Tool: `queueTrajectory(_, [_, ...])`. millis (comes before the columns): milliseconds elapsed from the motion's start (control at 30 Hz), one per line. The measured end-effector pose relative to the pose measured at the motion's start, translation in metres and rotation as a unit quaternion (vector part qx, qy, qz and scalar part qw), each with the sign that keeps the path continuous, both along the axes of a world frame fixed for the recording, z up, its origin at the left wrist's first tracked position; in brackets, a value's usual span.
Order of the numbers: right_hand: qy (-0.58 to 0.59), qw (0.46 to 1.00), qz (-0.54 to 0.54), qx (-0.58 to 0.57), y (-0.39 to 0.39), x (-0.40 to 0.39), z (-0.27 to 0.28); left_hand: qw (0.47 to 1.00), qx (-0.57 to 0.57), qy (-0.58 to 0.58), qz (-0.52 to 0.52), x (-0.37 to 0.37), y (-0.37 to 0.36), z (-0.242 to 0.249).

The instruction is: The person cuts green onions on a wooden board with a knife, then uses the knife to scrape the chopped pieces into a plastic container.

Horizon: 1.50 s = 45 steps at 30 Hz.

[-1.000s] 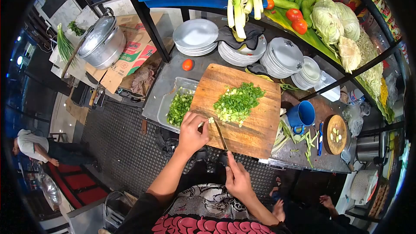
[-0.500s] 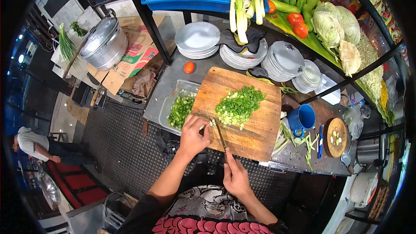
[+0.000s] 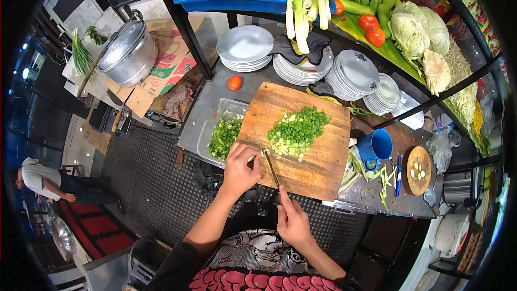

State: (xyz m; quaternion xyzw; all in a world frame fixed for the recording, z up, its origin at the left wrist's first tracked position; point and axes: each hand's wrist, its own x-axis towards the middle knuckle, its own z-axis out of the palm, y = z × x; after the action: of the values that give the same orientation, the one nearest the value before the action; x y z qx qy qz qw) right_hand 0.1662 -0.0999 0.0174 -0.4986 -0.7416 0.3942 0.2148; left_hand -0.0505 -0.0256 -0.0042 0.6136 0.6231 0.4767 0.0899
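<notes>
A wooden cutting board (image 3: pixel 318 170) lies on the metal counter, with a heap of chopped green onion (image 3: pixel 299 131) on it. My right hand (image 3: pixel 294 221) is wrapped round the handle of a knife (image 3: pixel 272 170), whose blade points up onto the board. Over the board's lower left edge, my left hand (image 3: pixel 242 168) is closed, fingertips pinched near the blade tip beside a small pale piece (image 3: pixel 264 152). What lies inside the pinch is hidden. Left of the board, a clear plastic container (image 3: pixel 206 132) holds more chopped greens (image 3: pixel 225 137).
Stacked plates (image 3: pixel 245 44) and a tomato (image 3: pixel 235 83) sit behind the board. A blue mug (image 3: pixel 375 148) and a round board (image 3: pixel 418 171) are at right. A blue tray (image 3: pixel 237 4) of vegetables is above. A lidded pot (image 3: pixel 129 54) and a person (image 3: pixel 46 179) are at left.
The knife blade has shifted slightly left near its tip, close to my left fingertips. My hands have otherwise barely moved.
</notes>
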Motion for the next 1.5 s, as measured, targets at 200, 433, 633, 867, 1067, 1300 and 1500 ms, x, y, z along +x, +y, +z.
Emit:
queueTrajectory(200, [0.002, 1.000, -0.003, -0.018, 0.000, 0.001, 0.006, 1.000, 0.003, 0.004, -0.001, 0.000, -0.001, 0.001])
queueTrajectory(433, [-0.001, 0.999, 0.008, -0.049, 0.001, 0.001, 0.004, 1.000, -0.004, 0.022, -0.004, -0.001, -0.001, 0.000])
queueTrajectory(633, [0.028, 0.998, -0.003, -0.055, 0.002, 0.002, 0.009, 0.998, -0.020, 0.054, -0.026, -0.002, -0.004, -0.003])
queueTrajectory(867, [0.083, 0.996, -0.044, -0.010, 0.000, 0.016, 0.010, 0.999, 0.002, 0.038, -0.012, 0.002, -0.002, 0.010])
queueTrajectory(1067, [0.066, 0.998, -0.006, -0.007, 0.002, 0.006, 0.004, 1.000, -0.006, 0.012, -0.006, 0.000, -0.002, 0.003])
queueTrajectory(1300, [0.042, 0.998, -0.014, -0.040, -0.003, 0.010, 0.015, 1.000, -0.008, 0.010, -0.006, 0.000, -0.003, 0.000])
queueTrajectory(1500, [0.043, 0.998, -0.042, -0.032, -0.004, 0.013, 0.012, 1.000, 0.002, 0.014, 0.002, -0.001, -0.003, -0.002])
